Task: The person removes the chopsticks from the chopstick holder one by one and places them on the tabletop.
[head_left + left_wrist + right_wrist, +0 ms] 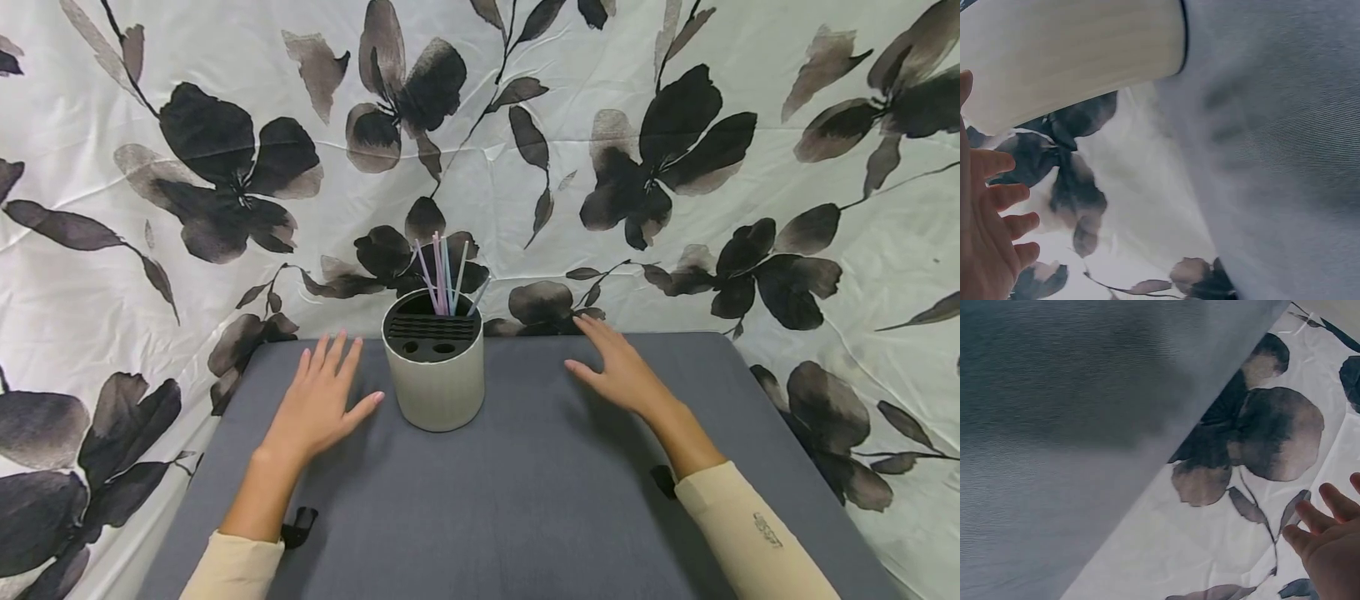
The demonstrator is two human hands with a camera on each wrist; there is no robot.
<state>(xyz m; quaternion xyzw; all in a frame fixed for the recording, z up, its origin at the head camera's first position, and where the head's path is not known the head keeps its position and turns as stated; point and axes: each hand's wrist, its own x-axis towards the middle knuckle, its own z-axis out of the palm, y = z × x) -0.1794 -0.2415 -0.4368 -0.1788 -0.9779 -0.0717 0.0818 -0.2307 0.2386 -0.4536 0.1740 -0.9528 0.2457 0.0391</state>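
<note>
A cream cylindrical desk organizer with a black slotted top stands upright near the table's back edge. Several thin pastel sticks lean in its rear compartment; their exact kind is unclear. To the organizer's left, my left hand is spread, its thumb close to the side wall but apart from it. My right hand hovers farther off to the right, fingers extended and holding nothing. In the left wrist view the organizer fills the upper left, beside the left fingers. Only the right hand shows near the right wrist view's edge.
The grey table has rounded back corners. Behind it and at both sides hangs white cloth printed with dark flowers. Cream sleeves cover both forearms, and a small black strap piece sits by the left wrist.
</note>
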